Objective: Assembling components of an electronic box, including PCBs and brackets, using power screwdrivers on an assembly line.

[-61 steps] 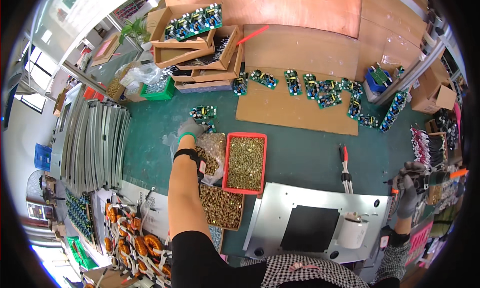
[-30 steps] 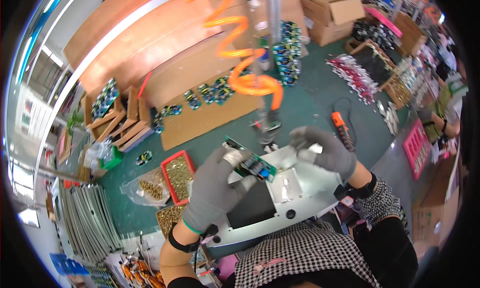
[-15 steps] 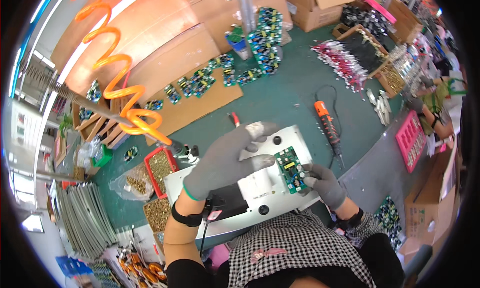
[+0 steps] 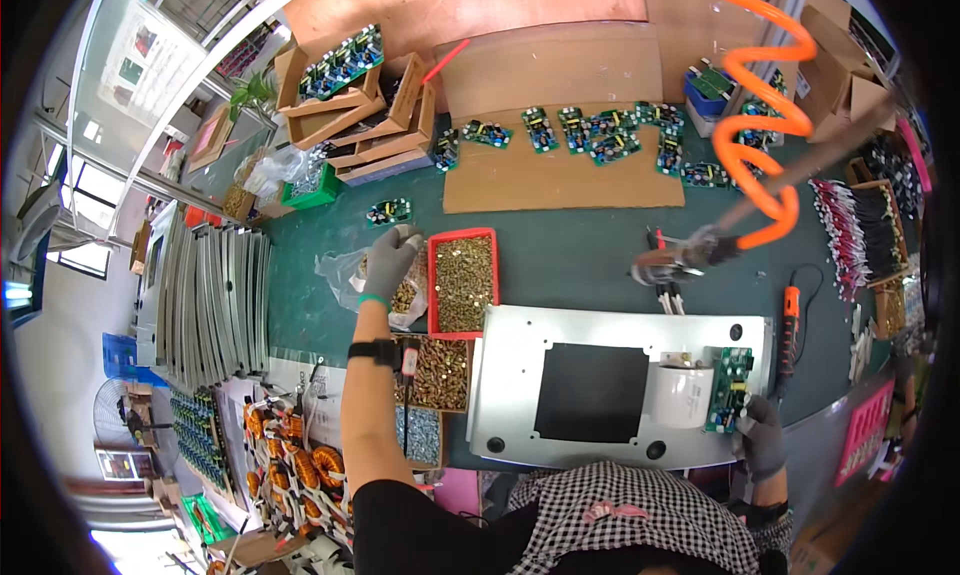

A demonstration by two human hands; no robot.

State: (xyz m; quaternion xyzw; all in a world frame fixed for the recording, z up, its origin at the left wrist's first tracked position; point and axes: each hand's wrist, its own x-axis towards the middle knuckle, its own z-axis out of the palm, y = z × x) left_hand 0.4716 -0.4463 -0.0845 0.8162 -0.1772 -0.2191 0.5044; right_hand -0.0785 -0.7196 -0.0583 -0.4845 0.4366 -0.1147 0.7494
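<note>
My right hand (image 4: 763,439), in a grey glove, grips the lower right edge of a green circuit board (image 4: 731,387). That board stands beside a white cylindrical part (image 4: 684,395) on a silver metal panel (image 4: 510,375) with a black rectangular area and dark round feet. My left hand (image 4: 391,263), also gloved, is stretched out over a clear plastic bag (image 4: 348,278) of brass pieces, its fingers apart and slightly bent with nothing seen in them. Just beyond its fingertips lies another circuit board (image 4: 389,211). A red tray (image 4: 431,285) of small brass parts sits right of this hand.
More circuit boards lie on a cardboard sheet (image 4: 560,190) at the back. An orange coiled hose (image 4: 765,125) hangs at the right, above an orange electric screwdriver (image 4: 791,320). Grey panels (image 4: 215,305) stand stacked at the left. Cardboard trays (image 4: 385,125) rise behind.
My left hand has moved from above the metal panel to the left, beyond the brass parts. My right hand still holds the circuit board at the panel. The view has swung left.
</note>
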